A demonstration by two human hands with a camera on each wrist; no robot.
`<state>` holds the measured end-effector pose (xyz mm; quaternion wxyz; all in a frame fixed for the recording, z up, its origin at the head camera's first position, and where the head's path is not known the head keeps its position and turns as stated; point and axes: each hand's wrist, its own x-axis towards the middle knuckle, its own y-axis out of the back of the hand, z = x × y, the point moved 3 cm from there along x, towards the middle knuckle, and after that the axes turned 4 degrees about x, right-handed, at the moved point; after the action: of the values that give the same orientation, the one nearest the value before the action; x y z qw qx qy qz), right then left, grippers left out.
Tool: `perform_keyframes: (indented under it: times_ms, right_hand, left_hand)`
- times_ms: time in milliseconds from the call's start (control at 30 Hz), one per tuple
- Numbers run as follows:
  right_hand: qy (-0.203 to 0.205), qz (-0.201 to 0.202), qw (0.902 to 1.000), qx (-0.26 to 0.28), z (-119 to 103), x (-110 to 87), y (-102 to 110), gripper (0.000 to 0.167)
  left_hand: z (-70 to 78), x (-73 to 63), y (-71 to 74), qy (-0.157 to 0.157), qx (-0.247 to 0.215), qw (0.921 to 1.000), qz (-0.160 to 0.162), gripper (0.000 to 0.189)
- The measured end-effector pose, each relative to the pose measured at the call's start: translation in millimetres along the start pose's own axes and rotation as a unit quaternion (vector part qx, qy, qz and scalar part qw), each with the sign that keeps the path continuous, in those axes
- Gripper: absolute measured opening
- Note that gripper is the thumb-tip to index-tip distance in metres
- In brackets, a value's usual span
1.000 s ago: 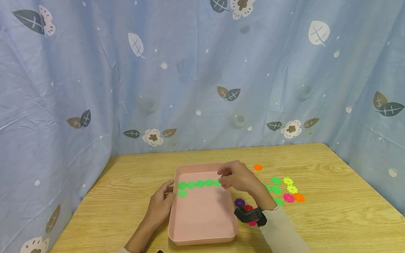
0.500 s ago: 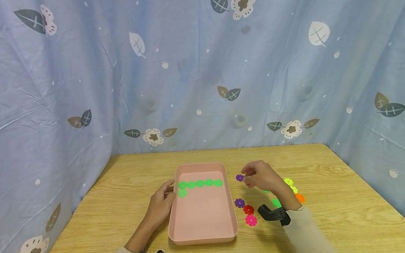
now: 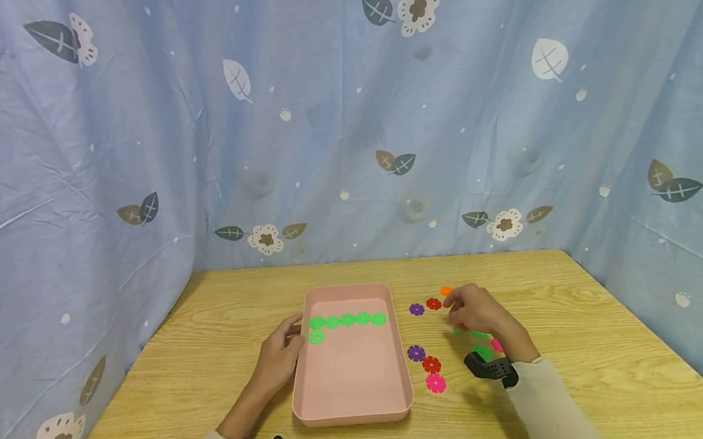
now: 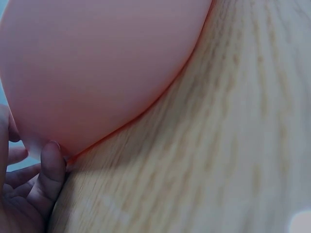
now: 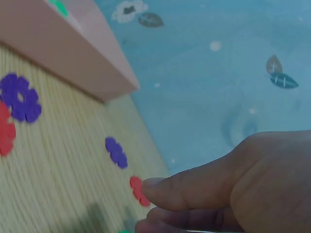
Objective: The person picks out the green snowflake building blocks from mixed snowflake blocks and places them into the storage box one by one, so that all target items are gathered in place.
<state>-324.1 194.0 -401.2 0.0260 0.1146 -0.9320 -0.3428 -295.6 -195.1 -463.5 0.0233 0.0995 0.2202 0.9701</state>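
Note:
On the table stands a pink tray; a row of green flower-shaped discs lies inside, with one more green disc under its left end. Against the tray's left wall rests my left hand, its thumb touching the outside in the left wrist view. My right hand hovers over loose discs right of the tray, fingers loosely bent, with nothing visible in them. Near its fingertips are a red disc and an orange disc. Green discs lie partly hidden beneath it.
Left of the right hand lies a purple disc. Closer to me are another purple disc, a red disc and a pink disc. A blue patterned curtain hangs behind the wooden table.
My right hand has moved right, from above the tray's far right corner to over the loose discs, uncovering the last green disc of the row. The left hand and tray stay put.

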Motion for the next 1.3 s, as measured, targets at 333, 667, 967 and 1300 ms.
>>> perform_keyframes:
  times_ms: [333,667,967,1300]
  right_hand:
    - [-0.016,0.008,0.9989,-0.044,16,2.0,4,0.027]
    - [-0.023,0.028,0.9966,-0.074,23,4.3,-4,0.025]
    - [-0.013,0.045,0.9940,-0.098,24,3.4,-5,0.020]
    - [-0.007,0.039,0.9916,-0.123,23,3.9,-5,0.013]
  left_hand:
    - [-0.4,1.0,0.3,0.002,0.000,1.0000,0.008,0.049]
    - [-0.6,2.0,-0.1,0.003,0.014,0.9998,0.013,0.048]
    - [0.2,0.9,0.0,0.002,0.008,0.9999,0.006,0.049]
    - [1.4,-0.2,0.4,0.002,-0.002,1.0000,0.004,0.048]
